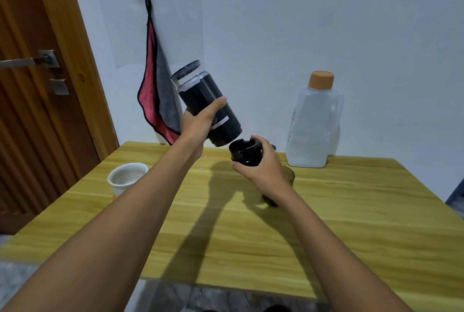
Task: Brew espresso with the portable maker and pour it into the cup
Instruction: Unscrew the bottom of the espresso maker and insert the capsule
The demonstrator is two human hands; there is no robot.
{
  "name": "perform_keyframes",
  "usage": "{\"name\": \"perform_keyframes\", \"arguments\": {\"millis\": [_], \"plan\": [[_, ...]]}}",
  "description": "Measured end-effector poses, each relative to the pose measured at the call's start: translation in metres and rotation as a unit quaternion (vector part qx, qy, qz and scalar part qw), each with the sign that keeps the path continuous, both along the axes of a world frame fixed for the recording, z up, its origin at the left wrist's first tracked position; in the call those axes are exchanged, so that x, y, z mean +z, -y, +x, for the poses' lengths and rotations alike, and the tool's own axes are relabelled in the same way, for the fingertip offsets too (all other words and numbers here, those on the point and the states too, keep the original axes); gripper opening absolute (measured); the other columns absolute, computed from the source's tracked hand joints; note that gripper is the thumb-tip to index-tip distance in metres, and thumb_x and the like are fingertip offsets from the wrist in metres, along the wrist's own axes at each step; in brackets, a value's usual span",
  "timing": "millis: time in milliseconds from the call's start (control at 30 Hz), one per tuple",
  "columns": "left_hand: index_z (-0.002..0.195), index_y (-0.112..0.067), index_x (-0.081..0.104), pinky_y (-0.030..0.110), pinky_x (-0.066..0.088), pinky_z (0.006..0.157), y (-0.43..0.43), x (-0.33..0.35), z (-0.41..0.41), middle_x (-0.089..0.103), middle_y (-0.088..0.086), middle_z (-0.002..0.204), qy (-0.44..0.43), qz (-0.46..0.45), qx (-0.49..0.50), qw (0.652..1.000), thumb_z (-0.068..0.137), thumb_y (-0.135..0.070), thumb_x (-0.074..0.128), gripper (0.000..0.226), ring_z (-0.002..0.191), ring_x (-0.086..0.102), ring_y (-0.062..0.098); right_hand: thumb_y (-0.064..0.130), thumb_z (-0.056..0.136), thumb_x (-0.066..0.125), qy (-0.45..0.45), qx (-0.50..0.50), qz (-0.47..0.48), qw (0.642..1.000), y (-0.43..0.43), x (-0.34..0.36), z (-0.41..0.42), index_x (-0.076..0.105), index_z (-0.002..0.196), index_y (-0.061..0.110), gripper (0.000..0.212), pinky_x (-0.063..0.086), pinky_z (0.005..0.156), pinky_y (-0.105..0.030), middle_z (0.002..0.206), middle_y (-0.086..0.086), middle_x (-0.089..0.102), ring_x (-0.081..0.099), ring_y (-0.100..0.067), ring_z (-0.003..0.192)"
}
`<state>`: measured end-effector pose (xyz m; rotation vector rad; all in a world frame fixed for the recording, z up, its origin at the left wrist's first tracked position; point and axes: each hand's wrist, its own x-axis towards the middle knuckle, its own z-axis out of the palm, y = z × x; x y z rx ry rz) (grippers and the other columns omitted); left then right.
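Note:
My left hand [198, 123] grips the black cylindrical espresso maker body [204, 97], held tilted above the table with its clear-topped end up and to the left. Just below its lower end, my right hand [261, 168] holds a separate black round cap-like part [244, 152], its open side facing the body; the two pieces are slightly apart. A white cup [126, 177] stands on the table at the left. A dark translucent cup [286, 181] sits on the table, mostly hidden behind my right hand.
A clear plastic water jug [313, 123] with an orange lid stands at the back right of the wooden table [351, 224]. A red and grey cloth [157, 101] hangs on the wall behind. A wooden door [32, 86] is at the left.

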<state>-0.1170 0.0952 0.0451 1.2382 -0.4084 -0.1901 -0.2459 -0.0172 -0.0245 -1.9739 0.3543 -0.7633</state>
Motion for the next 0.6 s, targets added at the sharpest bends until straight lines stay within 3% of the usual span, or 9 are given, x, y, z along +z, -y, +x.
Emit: {"name": "perform_keyframes", "arguments": {"millis": [100, 167, 300, 367, 467, 600], "plan": [[0.117, -0.019, 0.066, 0.028, 0.063, 0.071, -0.002, -0.022, 0.008, 0.075, -0.001, 0.106, 0.025, 0.022, -0.007, 0.999, 0.078, -0.016, 0.087, 0.045, 0.096, 0.073, 0.011, 0.032, 0.074, 0.088, -0.027, 0.003, 0.006, 1.000, 0.017, 0.001, -0.013, 0.046, 0.141, 0.028, 0.079, 0.039, 0.087, -0.013, 0.125, 0.011, 0.055, 0.053, -0.008, 0.115], [0.118, -0.019, 0.065, 0.021, 0.060, 0.064, -0.002, -0.042, 0.009, 0.073, 0.000, 0.106, 0.040, 0.077, 0.005, 0.996, 0.076, -0.017, 0.088, 0.049, 0.091, 0.072, 0.009, 0.033, 0.075, 0.087, -0.034, 0.003, 0.004, 0.999, 0.024, 0.001, -0.020, 0.046, 0.140, 0.031, 0.077, 0.039, 0.090, -0.017, 0.119, 0.020, 0.053, 0.052, -0.001, 0.110], [0.105, -0.033, 0.063, 0.018, 0.050, 0.068, 0.001, -0.081, 0.010, 0.073, -0.009, 0.101, 0.048, 0.157, 0.011, 0.986, 0.071, -0.024, 0.092, 0.046, 0.092, 0.069, 0.004, 0.027, 0.076, 0.087, -0.022, 0.002, 0.011, 1.000, 0.030, 0.000, -0.023, 0.049, 0.136, 0.029, 0.071, 0.037, 0.074, 0.004, 0.109, 0.035, 0.048, 0.047, 0.031, 0.093], [0.104, -0.033, 0.063, 0.013, 0.050, 0.063, 0.003, -0.095, 0.013, 0.073, -0.010, 0.100, 0.038, 0.178, -0.002, 0.983, 0.069, -0.022, 0.094, 0.048, 0.090, 0.069, 0.001, 0.028, 0.076, 0.087, -0.022, 0.005, 0.021, 1.000, 0.031, 0.000, -0.022, 0.049, 0.137, 0.030, 0.072, 0.038, 0.075, 0.003, 0.112, 0.033, 0.050, 0.047, 0.030, 0.094], [0.101, -0.034, 0.062, 0.006, 0.049, 0.053, 0.004, -0.110, 0.019, 0.071, -0.010, 0.099, 0.038, 0.196, -0.020, 0.980, 0.067, -0.018, 0.095, 0.050, 0.076, 0.070, -0.005, 0.031, 0.075, 0.088, -0.019, 0.008, 0.029, 0.999, 0.030, -0.001, -0.019, 0.048, 0.137, 0.032, 0.074, 0.041, 0.088, -0.008, 0.121, 0.021, 0.055, 0.053, 0.013, 0.107], [0.115, -0.025, 0.064, 0.011, 0.052, 0.059, 0.003, -0.123, 0.024, 0.072, -0.008, 0.103, 0.042, 0.216, -0.029, 0.975, 0.065, -0.017, 0.096, 0.060, 0.089, 0.069, 0.001, 0.039, 0.073, 0.088, -0.026, -0.001, 0.024, 0.999, 0.027, -0.003, -0.017, 0.048, 0.133, 0.039, 0.072, 0.045, 0.107, -0.041, 0.132, 0.013, 0.057, 0.054, -0.011, 0.123]]}}
